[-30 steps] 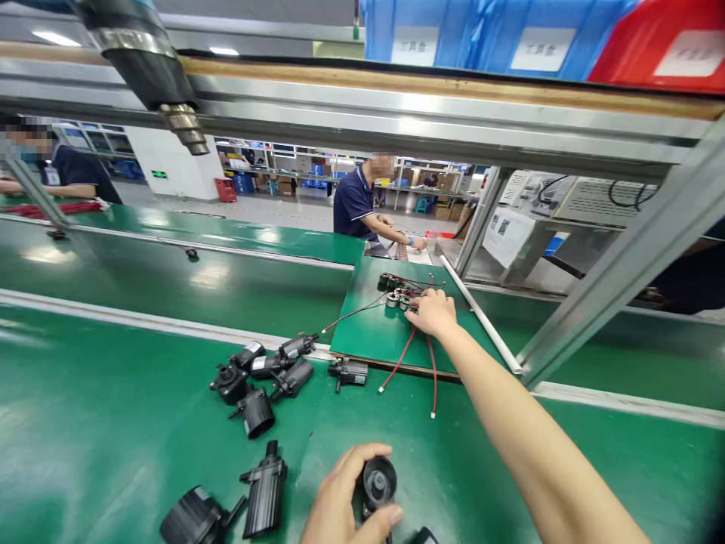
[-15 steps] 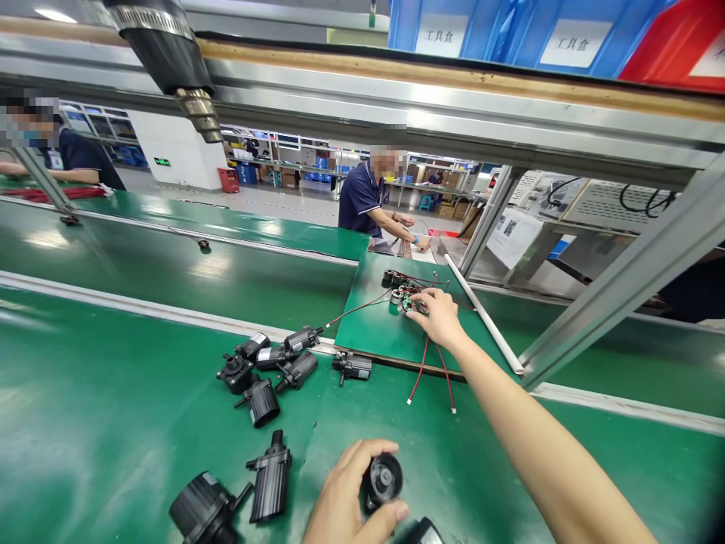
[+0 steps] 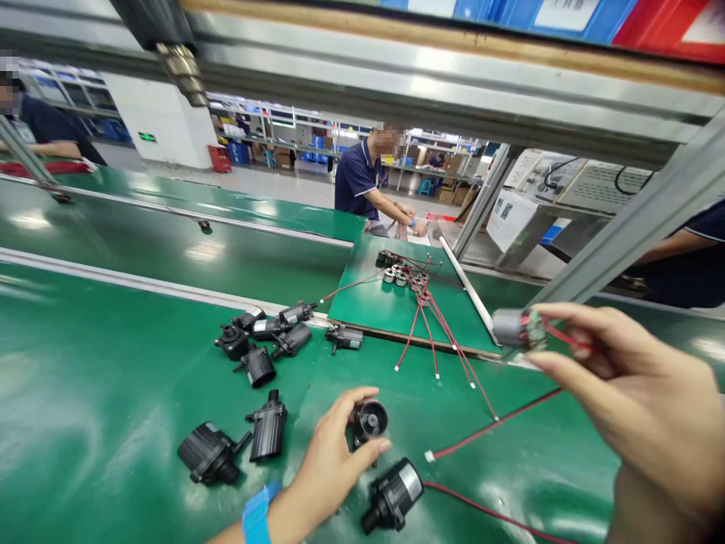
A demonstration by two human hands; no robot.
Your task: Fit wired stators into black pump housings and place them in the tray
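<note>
My left hand (image 3: 328, 446), a blue band on its wrist, curls around a black pump housing (image 3: 372, 420) whose round open end faces up towards me. Raised at the right, my right hand (image 3: 640, 385) pinches a small grey motor (image 3: 508, 328) by its green circuit board end. From that motor a red lead (image 3: 498, 423) hangs down to a white plug. Just below my left hand lies a black pump (image 3: 396, 491) with a white label and a red lead running right. More motors (image 3: 399, 273) with red leads sit clustered on the raised green board (image 3: 362, 295).
Several black pump housings (image 3: 257, 366) lie on the green bench left of my hands. A white tube (image 3: 467, 291) lies along the board's right edge, near a slanting metal post (image 3: 628, 211). A co-worker (image 3: 362, 181) is at work beyond the board.
My right hand has lifted a motor from the cluster on the board and brought it back to the right, towards me. My left hand still holds the pump housing. The view has shifted slightly.
</note>
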